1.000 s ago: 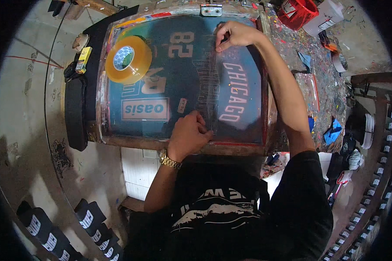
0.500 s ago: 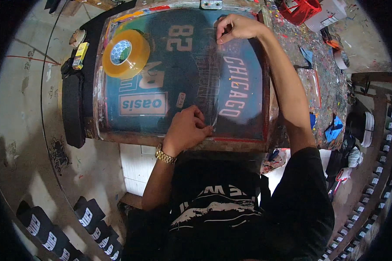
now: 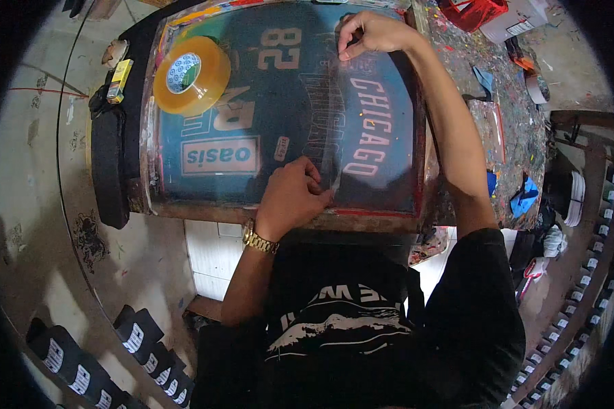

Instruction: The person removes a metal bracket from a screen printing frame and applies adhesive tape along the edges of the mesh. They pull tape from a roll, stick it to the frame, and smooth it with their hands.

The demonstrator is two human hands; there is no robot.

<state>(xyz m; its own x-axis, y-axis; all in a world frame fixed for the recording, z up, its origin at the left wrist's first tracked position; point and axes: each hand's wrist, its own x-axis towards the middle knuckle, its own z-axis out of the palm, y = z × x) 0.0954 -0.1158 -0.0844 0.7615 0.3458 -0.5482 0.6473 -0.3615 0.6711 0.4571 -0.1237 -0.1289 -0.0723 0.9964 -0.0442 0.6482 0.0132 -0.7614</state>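
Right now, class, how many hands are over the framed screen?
2: left hand near the front edge of the framed screen, right hand near its far edge; both show plainly.

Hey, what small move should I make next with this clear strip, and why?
Probably smooth the clear strip onto the screen from the near end: it appears to run between your pinching left hand and right hand, beside the light lettering. Whether it already touches the mesh is unclear.
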